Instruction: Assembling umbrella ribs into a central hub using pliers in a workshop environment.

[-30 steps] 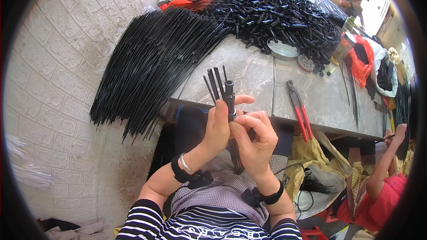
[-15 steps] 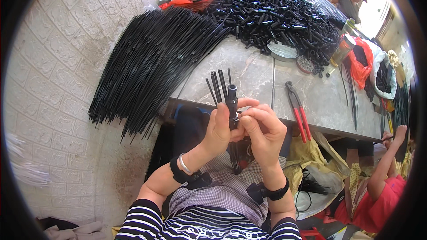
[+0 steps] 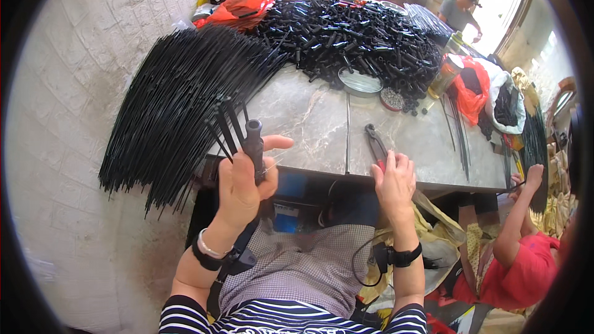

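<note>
My left hand (image 3: 240, 192) is closed round a black plastic tube (image 3: 253, 139) with a round open top. Several thin black rods (image 3: 230, 125) stick up beside the tube in the same grip. A fine strand, perhaps wire, shows by the tube near my fingers; my index finger points out to the right. At the table's front edge my right hand (image 3: 396, 182) lies over the red handles of a pair of pliers (image 3: 375, 143), fingers curled round them. The dark jaws point away from me; most of the handles are hidden under my hand.
A large bundle of black rods (image 3: 179, 99) lies at the left, beside a heap of black tubes (image 3: 352, 34). A round tin (image 3: 360, 84), a dish of small parts (image 3: 393, 99) and a jar (image 3: 444, 77) stand behind the pliers. A co-worker in red (image 3: 513, 266) sits at right.
My right hand has left the black tube and moved right onto the pliers' handles. My left hand keeps the tube and rods, now further left. The view has shifted too.
</note>
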Demonstrator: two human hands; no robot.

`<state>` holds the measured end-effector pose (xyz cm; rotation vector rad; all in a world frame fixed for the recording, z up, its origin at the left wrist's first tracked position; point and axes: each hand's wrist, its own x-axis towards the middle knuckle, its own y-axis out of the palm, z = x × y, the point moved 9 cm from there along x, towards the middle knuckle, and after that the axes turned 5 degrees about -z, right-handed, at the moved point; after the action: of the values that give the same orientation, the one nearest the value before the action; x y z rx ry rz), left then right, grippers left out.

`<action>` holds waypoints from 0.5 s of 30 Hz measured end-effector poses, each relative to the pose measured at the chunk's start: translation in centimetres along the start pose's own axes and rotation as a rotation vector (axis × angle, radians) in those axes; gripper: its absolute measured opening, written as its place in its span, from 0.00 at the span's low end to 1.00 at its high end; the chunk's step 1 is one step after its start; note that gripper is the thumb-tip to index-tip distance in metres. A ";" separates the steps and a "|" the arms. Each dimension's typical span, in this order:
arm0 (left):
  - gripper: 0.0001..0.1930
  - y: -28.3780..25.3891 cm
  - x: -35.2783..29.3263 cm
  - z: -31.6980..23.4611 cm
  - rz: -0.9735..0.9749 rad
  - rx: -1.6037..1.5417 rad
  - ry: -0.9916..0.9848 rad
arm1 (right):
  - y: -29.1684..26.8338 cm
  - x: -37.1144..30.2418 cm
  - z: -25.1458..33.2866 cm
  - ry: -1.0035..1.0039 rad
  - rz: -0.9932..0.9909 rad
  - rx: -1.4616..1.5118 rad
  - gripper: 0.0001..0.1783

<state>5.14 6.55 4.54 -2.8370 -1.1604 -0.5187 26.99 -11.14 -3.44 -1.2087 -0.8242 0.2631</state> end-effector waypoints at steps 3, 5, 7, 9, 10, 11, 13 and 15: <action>0.51 0.4 0.5 1.9 0.014 -0.398 0.001 | 1.2 -0.2 -0.1 -0.032 -0.015 -0.004 0.25; 0.51 1.1 0.8 3.0 -0.007 -0.427 -0.057 | 0.7 -0.1 -0.8 -0.129 -0.029 0.156 0.19; 0.52 1.5 0.7 3.8 0.015 -0.402 -0.039 | 0.5 -0.3 -2.1 0.069 0.174 0.666 0.14; 0.52 1.1 0.5 4.8 -0.002 -0.330 -0.042 | -2.2 -1.8 1.1 0.145 0.430 0.994 0.15; 0.52 1.0 0.6 5.3 -0.009 -0.328 -0.046 | -2.8 -3.6 3.2 0.248 0.674 1.296 0.15; 0.52 0.9 0.5 5.5 -0.016 -0.320 -0.052 | -4.1 -4.7 4.7 0.210 0.737 1.391 0.17; 0.54 0.8 0.4 6.2 -0.032 -0.303 -0.098 | -5.7 -6.9 7.3 0.186 0.910 1.566 0.21; 0.55 0.9 0.3 6.2 -0.024 -0.274 -0.105 | -6.2 -8.4 9.3 0.202 1.057 1.658 0.21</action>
<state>7.75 7.09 -1.12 -3.1190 -1.2290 -0.5783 13.39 -11.62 -0.33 0.0769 0.4042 1.3247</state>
